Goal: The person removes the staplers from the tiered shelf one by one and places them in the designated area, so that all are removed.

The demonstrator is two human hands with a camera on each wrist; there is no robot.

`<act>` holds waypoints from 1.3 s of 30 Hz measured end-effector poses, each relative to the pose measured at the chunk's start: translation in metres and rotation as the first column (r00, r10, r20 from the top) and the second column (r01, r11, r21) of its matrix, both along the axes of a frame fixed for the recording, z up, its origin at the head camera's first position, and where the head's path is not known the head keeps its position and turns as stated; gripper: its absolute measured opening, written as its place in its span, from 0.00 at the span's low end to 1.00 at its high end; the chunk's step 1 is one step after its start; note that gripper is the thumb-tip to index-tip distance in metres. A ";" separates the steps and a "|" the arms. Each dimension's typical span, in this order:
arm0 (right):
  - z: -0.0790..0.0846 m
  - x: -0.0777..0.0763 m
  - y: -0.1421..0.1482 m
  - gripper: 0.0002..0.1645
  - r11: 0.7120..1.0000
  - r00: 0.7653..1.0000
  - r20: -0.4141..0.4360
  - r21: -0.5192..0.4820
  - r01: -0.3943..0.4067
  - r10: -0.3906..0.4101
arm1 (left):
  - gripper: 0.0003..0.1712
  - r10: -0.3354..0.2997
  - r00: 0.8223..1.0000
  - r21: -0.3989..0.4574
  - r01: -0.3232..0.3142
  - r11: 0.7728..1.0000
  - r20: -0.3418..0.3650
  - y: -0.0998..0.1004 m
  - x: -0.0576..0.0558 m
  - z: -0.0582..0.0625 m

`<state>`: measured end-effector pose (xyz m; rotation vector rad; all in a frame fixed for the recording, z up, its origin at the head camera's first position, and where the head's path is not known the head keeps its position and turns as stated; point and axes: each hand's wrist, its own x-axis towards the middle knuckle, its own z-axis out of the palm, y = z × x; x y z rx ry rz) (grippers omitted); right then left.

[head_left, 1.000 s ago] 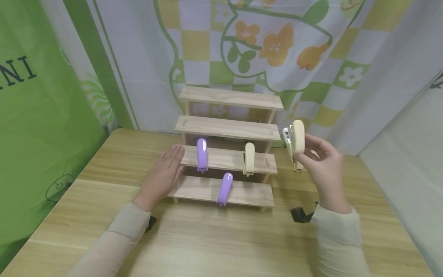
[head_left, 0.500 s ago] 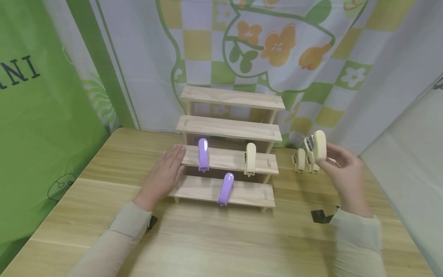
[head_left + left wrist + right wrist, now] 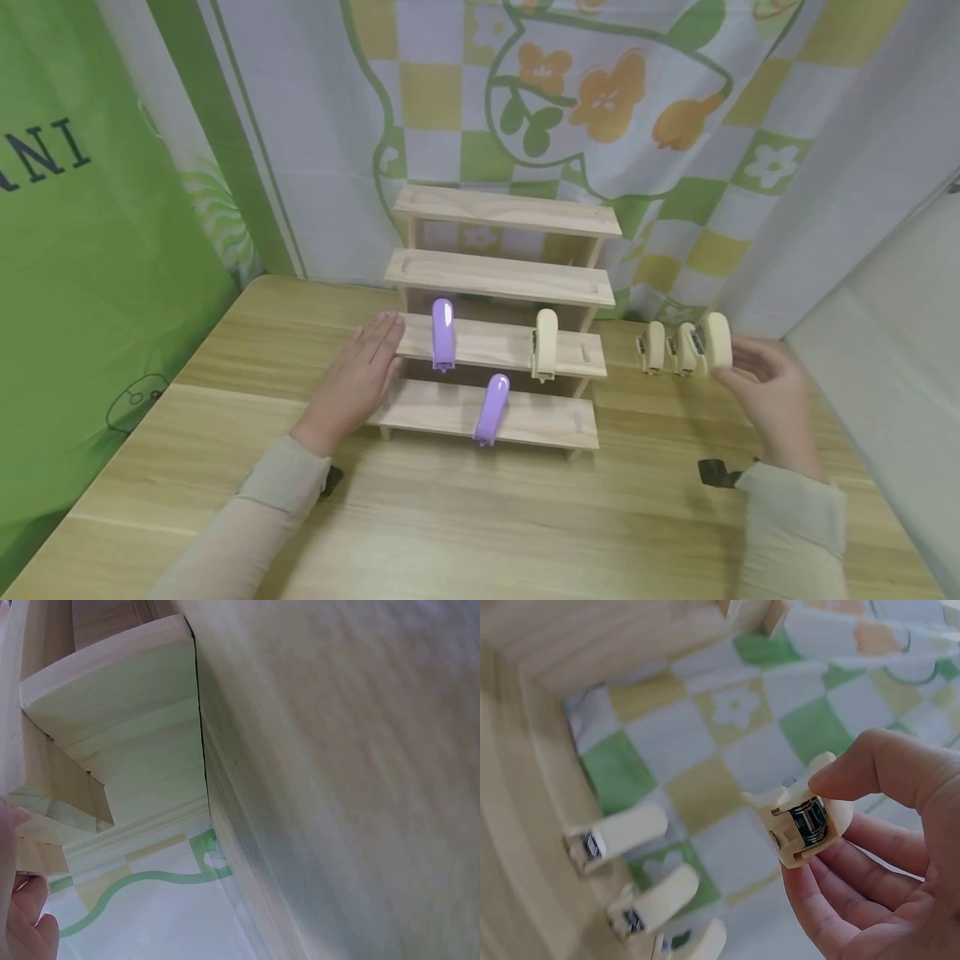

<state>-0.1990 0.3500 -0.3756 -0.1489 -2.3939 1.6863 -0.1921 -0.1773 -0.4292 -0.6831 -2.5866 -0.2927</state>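
My right hand (image 3: 772, 392) pinches a cream stapler (image 3: 717, 340) between thumb and fingers, at the right of the table. In the right wrist view the held stapler (image 3: 810, 814) is apart from a row of similar ones. Two cream staplers (image 3: 653, 347) stand upright just left of it in the head view; the right wrist view shows a third (image 3: 697, 943). My left hand (image 3: 352, 379) rests with straight fingers against the left end of a stepped wooden rack (image 3: 495, 275). On its second step from the bottom stand a purple stapler (image 3: 443, 335) and a cream stapler (image 3: 545, 346).
Another purple stapler (image 3: 492, 410) leans at a slant on the lowest step. The two upper steps rise behind, near a patterned curtain (image 3: 525, 100). A green cloth (image 3: 97, 292) hangs at the left, above the wooden table (image 3: 480, 533).
My right hand has carried the cream stapler right and downward, away from the rack, so the standing cream staplers now show beside it. My left hand has stayed at the rack.
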 end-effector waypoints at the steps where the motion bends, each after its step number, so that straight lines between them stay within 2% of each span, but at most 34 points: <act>1: -0.002 0.000 0.003 0.27 1.000 1.000 0.013 0.014 0.002 -0.002 | 0.34 0.000 1.000 -0.001 0.000 1.000 -0.002 0.000 0.000 0.000; 8: -0.015 -0.001 0.022 0.32 0.989 0.991 0.125 0.149 0.019 -0.038 | 0.33 -0.006 1.000 0.001 0.006 1.000 -0.020 0.001 0.000 0.001; 14: -0.022 -0.001 0.032 0.34 0.976 0.985 0.155 0.213 0.038 -0.072 | 0.34 0.001 1.000 -0.004 -0.001 1.000 0.003 0.001 -0.001 0.000; 24: -0.034 -0.003 0.044 0.39 0.955 0.974 0.210 0.295 0.020 -0.085 | 0.34 0.004 1.000 -0.002 -0.003 1.000 0.014 0.000 -0.002 0.000; 32: -0.043 0.000 0.057 0.41 0.948 0.966 0.254 0.316 -0.038 -0.046 | 0.34 -0.003 1.000 0.003 0.003 1.000 0.005 0.001 -0.002 -0.001; 39: -0.053 -0.001 0.065 0.39 0.932 0.970 0.241 0.354 -0.072 -0.017 | 0.33 -0.002 1.000 0.015 0.002 1.000 0.008 0.001 -0.001 -0.001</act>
